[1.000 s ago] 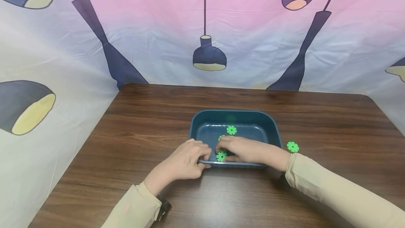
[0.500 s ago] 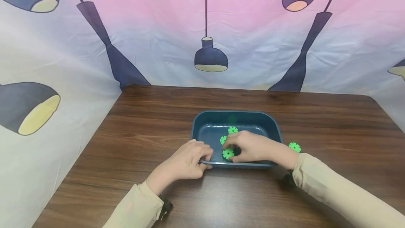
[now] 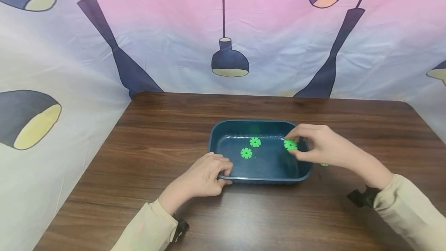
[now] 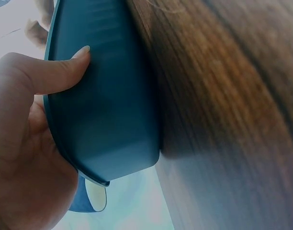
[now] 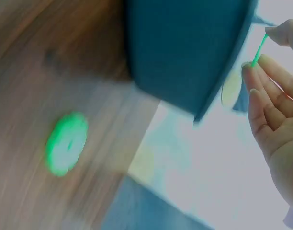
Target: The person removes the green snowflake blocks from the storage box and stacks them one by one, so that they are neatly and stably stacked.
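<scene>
A dark teal plastic tray [image 3: 268, 169] sits on the wooden table. My left hand [image 3: 208, 175] grips its near left corner, thumb outside the wall and fingers over the rim; the left wrist view shows the thumb pressed on the tray's outer side [image 4: 113, 110]. Between thumb and fingertips my right hand [image 3: 325, 146] pinches a green notched disc [image 3: 290, 145], raised over the tray's right side. Seen edge-on in the right wrist view, that disc [image 5: 259, 50] is a thin green line. Two similar discs, one farther back [image 3: 255, 142] and one nearer [image 3: 246, 153], lie flat on the tray floor.
Another green disc [image 5: 66, 143] lies on the table right of the tray, mostly hidden behind the right hand in the head view. A cloth backdrop [image 3: 181, 49] printed with lamps hangs behind the table's far edge [image 3: 223, 96].
My right hand has lifted a green disc from the near part of the tray floor and moved it right, up toward the right rim. My left hand stays on the corner.
</scene>
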A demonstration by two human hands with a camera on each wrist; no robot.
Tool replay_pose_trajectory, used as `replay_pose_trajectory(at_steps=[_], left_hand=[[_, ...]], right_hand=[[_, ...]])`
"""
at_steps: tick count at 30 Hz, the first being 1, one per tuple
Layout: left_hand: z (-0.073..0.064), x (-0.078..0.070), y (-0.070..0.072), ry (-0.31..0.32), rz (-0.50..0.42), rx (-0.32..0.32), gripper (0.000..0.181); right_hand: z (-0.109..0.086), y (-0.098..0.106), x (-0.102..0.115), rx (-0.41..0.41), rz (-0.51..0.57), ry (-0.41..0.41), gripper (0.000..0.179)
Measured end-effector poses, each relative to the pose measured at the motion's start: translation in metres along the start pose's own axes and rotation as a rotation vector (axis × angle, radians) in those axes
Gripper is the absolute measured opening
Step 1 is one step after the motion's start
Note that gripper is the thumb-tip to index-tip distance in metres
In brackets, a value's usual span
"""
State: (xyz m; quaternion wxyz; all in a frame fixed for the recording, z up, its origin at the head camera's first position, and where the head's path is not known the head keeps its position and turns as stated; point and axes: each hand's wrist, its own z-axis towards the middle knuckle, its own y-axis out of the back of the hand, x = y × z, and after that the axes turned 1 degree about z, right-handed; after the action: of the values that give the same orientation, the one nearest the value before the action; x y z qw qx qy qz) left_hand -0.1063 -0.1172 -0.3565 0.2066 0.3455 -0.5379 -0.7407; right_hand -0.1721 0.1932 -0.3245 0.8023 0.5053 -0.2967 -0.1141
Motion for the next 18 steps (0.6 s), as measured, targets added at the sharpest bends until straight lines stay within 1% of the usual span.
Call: replay_pose_trajectory(at_steps=[4, 8, 11, 14, 18], left_hand=[[0.001, 0.0, 0.0, -0.003, -0.006, -0.008, 0.034], [0.0, 0.0, 0.0, -0.006, -0.009, -0.011, 0.035], [0.001, 0.0, 0.001, -0.007, -0.005, -0.011, 0.035], [0.001, 0.001, 0.001, -0.004, -0.006, -0.005, 0.035], [0.002, 0.001, 0.0, -0.001, -0.005, 0.0, 0.034]], right_hand=[[-0.022, 0.011, -0.01, -0.031, -0.006, -0.035, 0.034], [-0.042, 0.016, -0.017, -0.063, -0.04, -0.07, 0.037], [-0.055, 0.018, -0.021, -0.088, -0.088, -0.093, 0.038], [-0.064, 0.018, -0.025, -0.072, -0.105, -0.138, 0.037], [-0.073, 0.015, -0.03, -0.006, -0.138, -0.182, 0.032]])
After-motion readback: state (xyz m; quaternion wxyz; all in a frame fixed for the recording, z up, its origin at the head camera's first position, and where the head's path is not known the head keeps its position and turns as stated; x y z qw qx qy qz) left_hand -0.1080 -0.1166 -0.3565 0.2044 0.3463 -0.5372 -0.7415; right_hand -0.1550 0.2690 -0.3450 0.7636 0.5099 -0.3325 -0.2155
